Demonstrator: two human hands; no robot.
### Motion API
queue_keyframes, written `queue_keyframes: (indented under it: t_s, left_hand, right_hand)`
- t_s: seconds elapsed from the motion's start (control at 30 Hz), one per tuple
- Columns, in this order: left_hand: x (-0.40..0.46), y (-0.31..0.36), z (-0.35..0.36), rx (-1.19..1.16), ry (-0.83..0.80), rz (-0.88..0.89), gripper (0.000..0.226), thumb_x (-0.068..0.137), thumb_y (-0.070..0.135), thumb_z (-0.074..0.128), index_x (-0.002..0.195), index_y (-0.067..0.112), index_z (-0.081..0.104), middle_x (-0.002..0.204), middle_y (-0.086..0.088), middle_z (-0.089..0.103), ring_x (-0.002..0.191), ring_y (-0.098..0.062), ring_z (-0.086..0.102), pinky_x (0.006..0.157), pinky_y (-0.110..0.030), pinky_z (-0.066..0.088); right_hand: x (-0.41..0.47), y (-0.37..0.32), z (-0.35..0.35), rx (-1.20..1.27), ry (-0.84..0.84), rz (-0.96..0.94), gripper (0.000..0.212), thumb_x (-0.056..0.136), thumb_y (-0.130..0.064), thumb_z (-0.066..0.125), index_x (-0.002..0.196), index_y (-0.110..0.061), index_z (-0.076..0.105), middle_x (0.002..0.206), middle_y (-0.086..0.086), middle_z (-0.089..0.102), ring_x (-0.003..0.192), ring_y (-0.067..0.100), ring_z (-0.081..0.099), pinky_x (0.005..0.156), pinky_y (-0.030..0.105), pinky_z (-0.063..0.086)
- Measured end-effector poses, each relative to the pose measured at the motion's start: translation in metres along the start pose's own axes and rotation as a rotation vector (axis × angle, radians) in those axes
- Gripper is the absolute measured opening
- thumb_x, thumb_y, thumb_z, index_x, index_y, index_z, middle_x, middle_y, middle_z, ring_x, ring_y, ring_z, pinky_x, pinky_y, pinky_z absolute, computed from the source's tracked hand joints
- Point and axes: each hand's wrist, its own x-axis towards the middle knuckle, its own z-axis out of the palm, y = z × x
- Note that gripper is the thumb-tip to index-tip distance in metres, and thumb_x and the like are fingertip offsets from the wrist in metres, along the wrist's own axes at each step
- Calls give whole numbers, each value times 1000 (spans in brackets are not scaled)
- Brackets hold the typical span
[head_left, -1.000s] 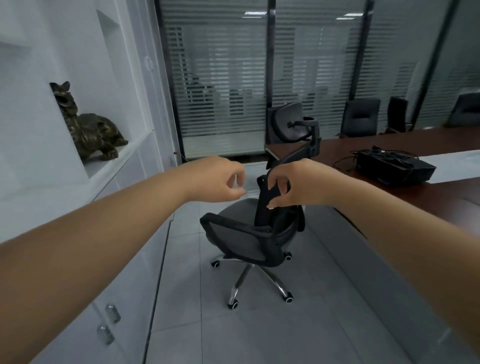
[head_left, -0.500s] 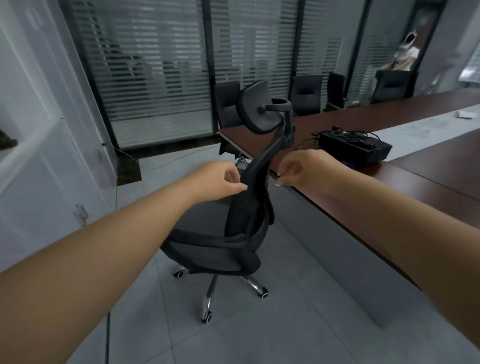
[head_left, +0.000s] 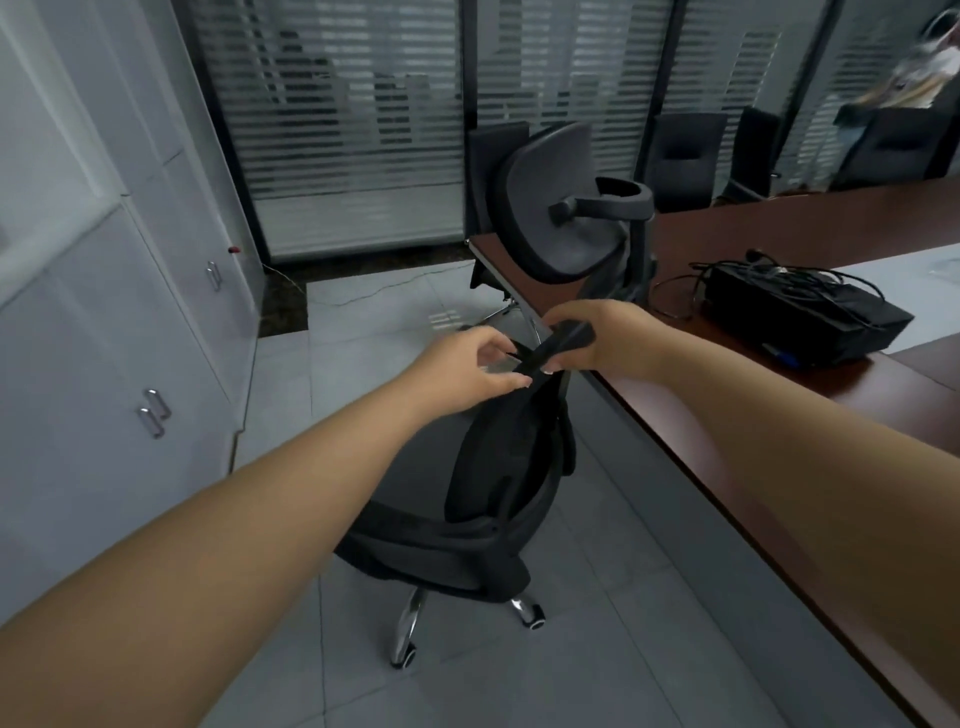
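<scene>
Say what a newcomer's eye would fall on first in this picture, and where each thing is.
Two bare arms reach into the middle, where the right hand grips the back of a black office chair at its top and the left hand curls beside it, its hold unclear. The headrest rises behind, by the corner of a long brown table on the right, which bears a black box tangled with cables.

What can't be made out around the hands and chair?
Head view only.
Blur hides whether the left hand pinches the chair.
The seat hides most of the chair base.
The person, top right, is blurred and cut by the edge.
The black box lies under cables.
</scene>
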Motion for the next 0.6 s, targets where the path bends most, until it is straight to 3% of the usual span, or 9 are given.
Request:
queue_keyframes:
  t_s: [0.1,0.23,0.3,0.43,0.53,0.6]
  left_hand:
    - [18,-8,16,-45,-62,-32,51,79,30,72,125,19,54,128,4,56,120,-11,51,98,-21,39]
    - [31,-18,25,-145,-89,-73,45,77,26,74,119,17,61,114,6,62,109,-9,56,98,-25,43]
    - [33,-21,25,-177,-88,-70,41,77,25,74,115,17,65,105,8,65,104,-9,60,96,-25,45]
    - [31,-28,23,-200,-110,-43,31,75,26,75,105,19,71,97,1,73,95,-11,67,94,-35,50]
    - [26,-37,16,-247,-144,-44,29,74,25,76,102,19,72,93,3,73,91,-9,68,92,-32,51]
    - [20,-46,6,-268,-179,-46,29,75,23,75,104,18,71,95,2,73,87,-5,68,87,-23,53]
  right_hand:
    - [20,21,6,15,-80,-12,58,79,-27,72,132,-20,52,135,-1,52,127,16,43,94,17,30]
    - [39,36,10,54,-154,-49,50,80,-19,71,128,-19,57,147,-1,40,139,14,27,106,17,16]
    - [45,37,8,32,-196,-31,49,80,-21,71,128,-22,57,145,-2,41,139,15,28,105,18,17]
    - [51,28,4,-46,-242,12,44,76,-24,75,119,-27,64,122,-5,62,117,12,51,94,17,32]
    - [51,9,3,-123,-246,21,39,74,-26,76,112,-26,69,109,-6,65,98,8,54,85,17,36]
    - [50,-6,7,-123,-252,14,35,74,-28,76,108,-26,70,102,-5,66,97,11,55,82,19,38]
